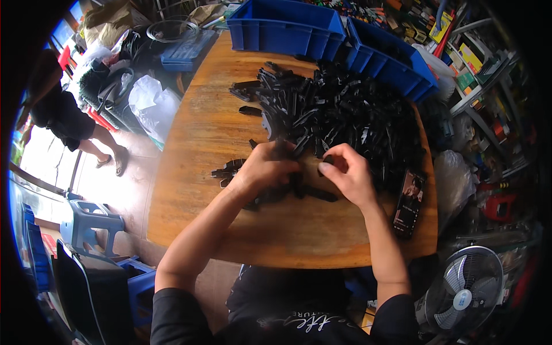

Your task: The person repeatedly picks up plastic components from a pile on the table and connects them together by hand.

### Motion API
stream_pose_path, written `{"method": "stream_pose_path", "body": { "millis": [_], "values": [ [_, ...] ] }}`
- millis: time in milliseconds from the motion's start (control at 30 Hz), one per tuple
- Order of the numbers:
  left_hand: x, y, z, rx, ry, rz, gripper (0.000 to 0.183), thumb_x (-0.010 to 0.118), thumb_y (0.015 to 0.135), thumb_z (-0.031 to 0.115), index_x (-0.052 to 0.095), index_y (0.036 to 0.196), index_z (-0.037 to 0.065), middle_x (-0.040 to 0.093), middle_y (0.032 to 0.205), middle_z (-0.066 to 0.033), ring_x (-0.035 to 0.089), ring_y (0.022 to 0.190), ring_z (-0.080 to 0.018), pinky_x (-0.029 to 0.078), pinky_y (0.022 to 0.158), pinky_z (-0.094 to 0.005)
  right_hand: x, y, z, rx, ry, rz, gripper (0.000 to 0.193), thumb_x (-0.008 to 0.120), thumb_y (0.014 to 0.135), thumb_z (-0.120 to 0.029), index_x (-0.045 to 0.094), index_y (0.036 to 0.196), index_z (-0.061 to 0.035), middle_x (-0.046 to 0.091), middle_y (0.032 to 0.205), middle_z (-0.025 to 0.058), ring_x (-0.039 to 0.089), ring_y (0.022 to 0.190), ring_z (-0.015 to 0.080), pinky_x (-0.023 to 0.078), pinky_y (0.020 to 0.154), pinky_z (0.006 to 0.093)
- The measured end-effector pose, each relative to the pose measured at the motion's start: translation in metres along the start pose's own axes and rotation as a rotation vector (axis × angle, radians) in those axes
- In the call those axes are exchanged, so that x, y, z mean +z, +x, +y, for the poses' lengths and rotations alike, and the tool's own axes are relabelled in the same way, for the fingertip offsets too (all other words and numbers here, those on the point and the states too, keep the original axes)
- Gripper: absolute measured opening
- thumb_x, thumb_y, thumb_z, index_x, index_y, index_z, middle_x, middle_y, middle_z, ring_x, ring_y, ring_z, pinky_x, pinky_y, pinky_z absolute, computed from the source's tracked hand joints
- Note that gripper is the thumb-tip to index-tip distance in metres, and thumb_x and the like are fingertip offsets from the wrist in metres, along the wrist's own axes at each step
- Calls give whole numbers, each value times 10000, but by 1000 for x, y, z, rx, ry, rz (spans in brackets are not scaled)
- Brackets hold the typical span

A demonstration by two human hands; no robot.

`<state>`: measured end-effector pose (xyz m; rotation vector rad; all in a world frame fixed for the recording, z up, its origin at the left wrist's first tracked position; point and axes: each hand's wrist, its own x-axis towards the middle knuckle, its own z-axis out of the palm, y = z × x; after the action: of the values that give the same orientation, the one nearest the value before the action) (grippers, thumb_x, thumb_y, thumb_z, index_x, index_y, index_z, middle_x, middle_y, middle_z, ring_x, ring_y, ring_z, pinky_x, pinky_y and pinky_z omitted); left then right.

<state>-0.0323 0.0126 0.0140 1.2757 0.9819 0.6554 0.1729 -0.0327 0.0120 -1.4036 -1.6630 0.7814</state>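
A large heap of black plastic parts [351, 115] covers the far right half of the wooden table [190, 213]. At the near edge of that heap, my left hand [265, 168] is curled round a dark part, whose shape is blurred and mostly hidden by the fingers. Just to its right, my right hand [349, 177] pinches a small black plastic piece [328, 162] between thumb and fingers. The two hands are a short way apart. A smaller group of black parts [229, 168] lies left of my left wrist, and a long black part [318, 194] rests between my forearms.
Two blue plastic bins [287, 35] stand along the far edge. A lit phone [409, 202] lies at the table's right side. A fan [462, 296] stands at lower right, a blue-grey stool [92, 221] at left. Another person [63, 118] stands far left, beyond white plastic bags [152, 103].
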Motion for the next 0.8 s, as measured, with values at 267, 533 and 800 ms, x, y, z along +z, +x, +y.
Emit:
{"method": "stream_pose_path", "body": {
  "millis": [267, 533, 800],
  "values": [
    [20, -10, 10, 180, 282, -108, 396, 676, 753, 128, 548, 1109, 13, 595, 749, -28, 543, 648, -92, 434, 568, -235, 1, -8, -4, -211, 338, 30, 195, 651, 804, -44, 635, 998, -33, 597, 929, 26, 563, 861, 102, 447, 765, 233],
    [19, -7, -1, 431, 444, 10, 403, 692, 726, 131, 546, 1077, -4, 629, 859, -108, 586, 763, -170, 470, 699, -304, 10, -11, 0, -159, 352, 79, 190, 662, 793, -52, 637, 982, -43, 578, 925, 29, 555, 862, 108, 440, 764, 231],
    [22, -10, 0, 404, 489, 121, 365, 745, 715, 207, 593, 972, -2, 626, 743, -107, 590, 667, -157, 463, 632, -291, 17, -12, -7, -97, 549, 112, 328, 650, 824, -86, 533, 1122, -16, 577, 973, 37, 543, 891, 93, 436, 808, 225]
  ]
}}
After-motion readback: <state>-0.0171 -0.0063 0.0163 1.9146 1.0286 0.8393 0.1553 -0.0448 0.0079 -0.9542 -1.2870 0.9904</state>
